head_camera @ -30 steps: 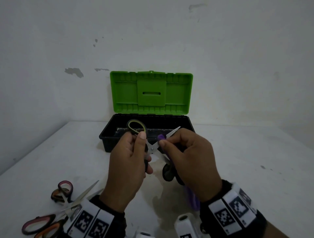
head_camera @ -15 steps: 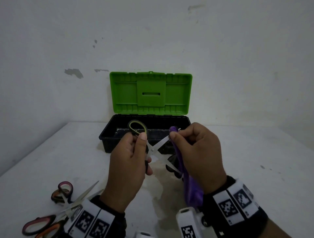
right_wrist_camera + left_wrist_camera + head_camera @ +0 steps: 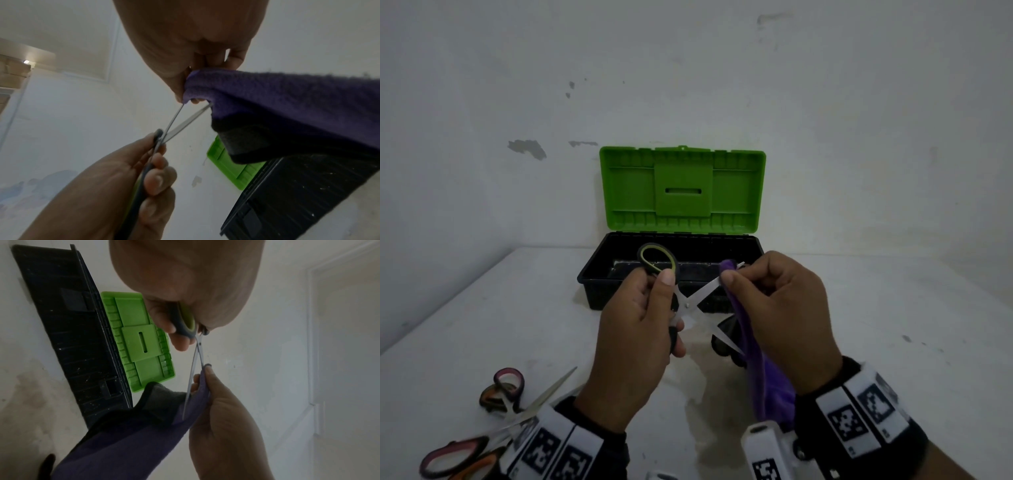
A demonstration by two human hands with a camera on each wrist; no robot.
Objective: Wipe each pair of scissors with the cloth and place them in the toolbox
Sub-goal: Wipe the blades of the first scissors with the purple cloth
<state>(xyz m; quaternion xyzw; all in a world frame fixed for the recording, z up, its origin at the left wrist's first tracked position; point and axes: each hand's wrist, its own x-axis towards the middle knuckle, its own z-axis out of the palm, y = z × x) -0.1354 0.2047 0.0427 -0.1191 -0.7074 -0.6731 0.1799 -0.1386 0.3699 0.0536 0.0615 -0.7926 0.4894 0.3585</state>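
Observation:
My left hand [image 3: 640, 329] grips the black-and-green handles of a pair of scissors [image 3: 693, 303], whose blades stand spread in an X above the table. My right hand [image 3: 774, 308] pinches a purple cloth [image 3: 763, 370] round the tip of the upper blade; the rest of the cloth hangs down under the wrist. In the left wrist view the scissors [image 3: 196, 363] reach down into the cloth [image 3: 144, 431]. In the right wrist view the cloth [image 3: 287, 104] covers both blade tips. The black toolbox [image 3: 599, 274] stands just behind, green lid [image 3: 681, 188] upright.
Two more pairs of scissors lie at the near left of the white table: one with pink-and-orange handles [image 3: 503, 390], one with pink and orange loops [image 3: 452, 459]. A white wall stands close behind the toolbox. Bare table [image 3: 893, 325] lies to the right.
My right hand has slid the cloth outward along the upper blade, from near the pivot to its tip. The left hand has kept still on the handles.

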